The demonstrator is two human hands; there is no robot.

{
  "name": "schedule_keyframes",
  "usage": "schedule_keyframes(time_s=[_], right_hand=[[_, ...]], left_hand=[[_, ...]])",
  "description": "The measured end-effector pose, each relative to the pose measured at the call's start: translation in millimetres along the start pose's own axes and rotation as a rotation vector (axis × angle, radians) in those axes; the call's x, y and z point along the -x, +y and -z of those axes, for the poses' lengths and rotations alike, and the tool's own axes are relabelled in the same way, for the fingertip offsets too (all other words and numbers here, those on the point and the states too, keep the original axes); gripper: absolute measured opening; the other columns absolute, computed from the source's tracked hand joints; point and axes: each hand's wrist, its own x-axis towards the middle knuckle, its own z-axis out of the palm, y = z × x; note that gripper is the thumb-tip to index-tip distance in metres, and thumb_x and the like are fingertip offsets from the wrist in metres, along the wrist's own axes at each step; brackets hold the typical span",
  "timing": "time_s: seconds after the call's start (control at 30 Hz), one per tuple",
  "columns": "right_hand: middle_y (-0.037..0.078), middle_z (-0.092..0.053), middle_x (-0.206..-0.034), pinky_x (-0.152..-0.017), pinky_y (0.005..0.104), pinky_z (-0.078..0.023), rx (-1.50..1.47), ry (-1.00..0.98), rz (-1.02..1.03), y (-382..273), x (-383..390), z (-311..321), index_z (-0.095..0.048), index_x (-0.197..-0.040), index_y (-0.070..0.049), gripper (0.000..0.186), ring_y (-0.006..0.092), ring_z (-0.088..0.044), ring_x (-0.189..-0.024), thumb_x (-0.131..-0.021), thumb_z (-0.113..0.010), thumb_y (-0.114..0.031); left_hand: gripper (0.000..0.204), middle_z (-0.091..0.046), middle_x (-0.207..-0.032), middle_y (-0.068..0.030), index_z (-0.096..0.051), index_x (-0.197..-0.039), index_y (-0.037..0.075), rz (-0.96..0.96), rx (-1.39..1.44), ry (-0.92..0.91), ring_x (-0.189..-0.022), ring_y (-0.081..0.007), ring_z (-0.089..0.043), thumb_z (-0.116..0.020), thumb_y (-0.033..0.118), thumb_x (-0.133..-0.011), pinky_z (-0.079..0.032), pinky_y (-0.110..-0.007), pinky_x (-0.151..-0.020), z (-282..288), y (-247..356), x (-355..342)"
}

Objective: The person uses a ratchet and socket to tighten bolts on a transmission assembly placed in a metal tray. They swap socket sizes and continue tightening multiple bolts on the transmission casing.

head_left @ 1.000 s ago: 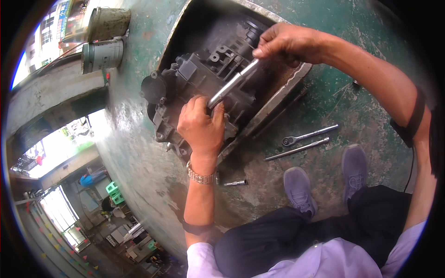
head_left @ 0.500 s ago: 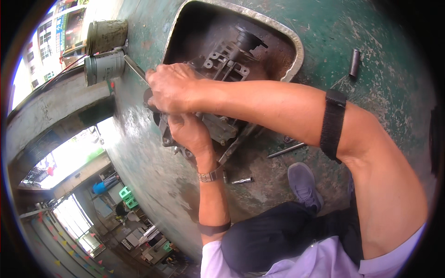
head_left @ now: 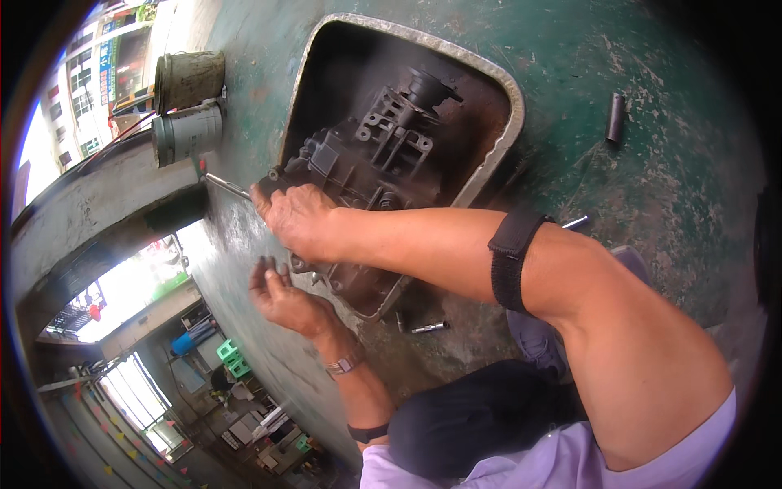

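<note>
A shiny metal bar (head_left: 228, 187), the handle of some tool, juts to the upper left from my right hand (head_left: 300, 222). The fingers are closed around it, and its other end is hidden beneath that hand. Under my right hand and forearm lies a greasy engine or gearbox assembly (head_left: 326, 160), its castings sitting in a large metal pan (head_left: 509, 85). My left hand (head_left: 287, 301) is off the assembly, next to its near left corner, palm turned up. Its fingers are loosely bent and apart, with nothing visible in them.
On the green, worn floor lie a dark metal tube (head_left: 615, 118) at right and a small socket piece (head_left: 430, 327) near my knee. A shiny rod end (head_left: 575, 222) shows behind my right arm. Two buckets (head_left: 189, 81) stand at upper left. Green stools (head_left: 233, 357) are at lower left.
My left hand has come away from the assembly, moving down and left, and its fingers have loosened. My right hand sits lower in view, still on the bar, which has swung slightly.
</note>
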Motion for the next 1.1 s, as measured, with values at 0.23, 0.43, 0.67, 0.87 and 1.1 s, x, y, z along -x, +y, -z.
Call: schedule_keyframes(time_s=[0.23,0.43,0.67,0.87,1.1], right_hand=[[0.022,-0.064,-0.101,-0.075,0.0399,-0.055,0.001,0.047,0.085,6.4,2.0,-7.1,-0.042,-0.132,0.011,0.070,0.0317,-0.067,-0.092,-0.072,-0.070,-0.011],[0.018,-0.067,-0.088,-0.064,0.0398,-0.054,0.016,0.107,0.206,10.2,1.6,-19.7,-0.056,-0.111,0.009,0.043,0.0306,-0.069,-0.080,-0.075,-0.065,-0.011],[0.013,-0.070,-0.085,-0.065,0.0394,-0.054,0.033,-0.097,0.265,2.0,0.0,-36.7,-0.057,-0.115,0.006,0.041,0.0282,-0.069,-0.081,-0.080,-0.063,-0.013],[0.006,-0.072,-0.092,-0.069,0.0363,-0.049,0.276,0.033,0.261,-1.5,23.1,-57.2,-0.065,-0.109,0.003,0.037,0.0223,-0.069,-0.086,-0.084,-0.063,-0.024],[0.002,-0.065,-0.083,-0.074,0.0343,-0.039,0.433,0.015,0.427,10.7,53.0,-53.7,-0.070,-0.087,-0.009,0.018,0.0190,-0.059,-0.085,-0.079,-0.061,-0.021]], left_hand=[[0.028,-0.065,-0.107,-0.0142,-0.066,-0.107,0.001,-0.837,-0.626,-0.666,-0.112,-0.0280,-0.056,-0.043,0.017,-0.100,-0.037,-0.037,-0.102,-49.9,24.0,-110.5],[0.040,-0.063,-0.087,-0.0152,-0.062,-0.081,0.004,-1.059,-0.908,-0.715,-0.093,-0.0351,-0.056,-0.034,0.023,-0.101,-0.032,-0.047,-0.105,-33.0,0.5,-126.3],[0.048,-0.062,-0.074,-0.0149,-0.063,-0.079,0.003,-0.933,-0.859,-0.655,-0.077,-0.0336,-0.054,-0.031,0.028,-0.104,-0.039,-0.041,-0.081,2.7,-23.2,-110.9],[0.056,-0.060,-0.064,-0.0163,-0.065,-0.073,0.002,-0.764,-0.873,-0.615,-0.064,-0.0361,-0.053,-0.030,0.031,-0.105,-0.040,-0.043,-0.075,23.5,-52.6,-98.5],[0.061,-0.060,-0.060,-0.0214,-0.066,-0.067,-0.002,-0.438,-0.917,-0.455,-0.056,-0.0405,-0.055,-0.039,0.039,-0.103,-0.039,-0.048,-0.058,44.8,-92.9,-60.2]])
